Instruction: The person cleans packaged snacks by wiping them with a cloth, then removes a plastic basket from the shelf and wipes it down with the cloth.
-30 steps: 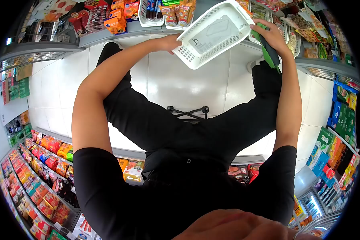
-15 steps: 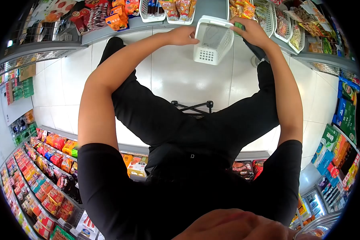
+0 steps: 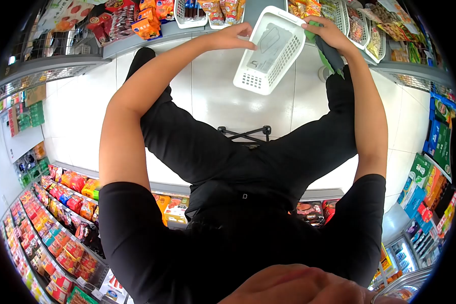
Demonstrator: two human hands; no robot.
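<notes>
An empty white plastic basket [image 3: 271, 50] with perforated sides hangs tilted above the floor, its inner bottom facing me. My right hand [image 3: 328, 36] grips its upper right rim and also holds a green and dark grey cloth [image 3: 330, 54] that dangles beside the basket. At the basket's left side is my left hand [image 3: 236, 37], thumb and fingers spread apart, the thumb tip close to or touching the rim; contact is unclear.
Ahead, a grey shelf [image 3: 187, 33] bears white baskets of packaged snacks [image 3: 227, 11]. Wire racks flank it. Crossed black metal legs [image 3: 244, 134] stand between my legs. Shelves of colourful packets [image 3: 61, 243] lie at the lower left, more goods at the right.
The basket has turned and tilted between my hands, swinging its lower end left since the last frame. My left hand has loosened from the rim it held a second ago. The cloth hangs lower into view.
</notes>
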